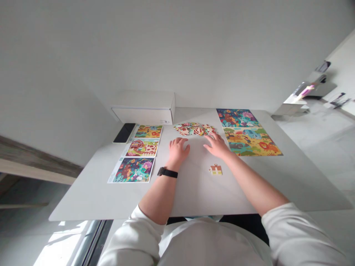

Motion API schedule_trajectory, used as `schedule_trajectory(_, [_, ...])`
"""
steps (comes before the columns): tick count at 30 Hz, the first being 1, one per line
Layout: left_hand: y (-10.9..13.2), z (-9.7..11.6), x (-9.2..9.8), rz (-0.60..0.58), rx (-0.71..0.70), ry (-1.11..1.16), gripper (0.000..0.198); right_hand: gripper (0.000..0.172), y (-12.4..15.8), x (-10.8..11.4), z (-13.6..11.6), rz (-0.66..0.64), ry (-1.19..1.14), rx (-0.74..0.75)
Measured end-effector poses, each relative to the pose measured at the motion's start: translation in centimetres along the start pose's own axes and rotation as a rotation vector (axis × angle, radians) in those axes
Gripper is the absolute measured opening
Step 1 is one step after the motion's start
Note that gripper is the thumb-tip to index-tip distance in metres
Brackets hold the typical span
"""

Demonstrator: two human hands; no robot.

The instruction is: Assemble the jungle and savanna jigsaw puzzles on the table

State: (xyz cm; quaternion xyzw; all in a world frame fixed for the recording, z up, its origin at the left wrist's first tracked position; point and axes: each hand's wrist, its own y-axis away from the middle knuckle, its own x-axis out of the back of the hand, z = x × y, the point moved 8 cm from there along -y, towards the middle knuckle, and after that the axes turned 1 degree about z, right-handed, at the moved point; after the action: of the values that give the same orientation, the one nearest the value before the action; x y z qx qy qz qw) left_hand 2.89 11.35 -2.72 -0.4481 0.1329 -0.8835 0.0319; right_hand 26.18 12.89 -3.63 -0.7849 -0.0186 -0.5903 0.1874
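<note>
A heap of loose puzzle pieces [191, 129] lies on the white table [194, 192] in front of both hands. My left hand [178, 148] is just on the near side of the heap, fingers apart, holding nothing. At the heap's right end is my right hand [217, 145], its fingers spread and the fingertips at the nearest pieces; nothing shows in its grasp. A small puzzle piece or joined bit [216, 169], brown and yellow, lies alone nearer to me, below my right hand.
On the left lie three picture cards [134, 170] and a black phone [124, 133]. A white box [142, 107] stands behind them by the wall. Two colourful puzzle pictures [252, 141] lie on the right side.
</note>
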Motion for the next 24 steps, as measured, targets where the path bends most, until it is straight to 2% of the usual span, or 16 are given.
schedule_trajectory(5, [0.2,-0.2,-0.1,-0.016,0.074,0.008,0.034,0.069,-3.8,-3.2,-2.8,-0.146,0.112,0.022])
schedule_trajectory(9, [0.2,-0.3,-0.1,0.007,0.101,0.018,0.030,0.064,-5.5,-4.6,-2.4,-0.221,0.110,0.042])
schedule_trajectory(12, [0.2,-0.2,-0.4,0.019,0.097,0.039,0.027,0.059,-6.5,-4.6,-1.3,-0.187,0.098,0.066])
schedule_trajectory(15, [0.3,-0.1,-0.6,0.037,0.090,0.064,0.025,0.051,-7.8,-3.8,-1.1,-0.093,0.093,0.079])
schedule_trajectory(19, [0.3,0.1,-0.5,0.063,0.074,0.084,0.023,0.051,-9.8,-3.3,-3.5,0.003,0.064,0.151])
schedule_trajectory(24, [0.3,0.1,-0.4,0.083,0.062,0.107,0.024,0.066,-12.4,-4.9,-6.8,-0.036,0.042,0.211])
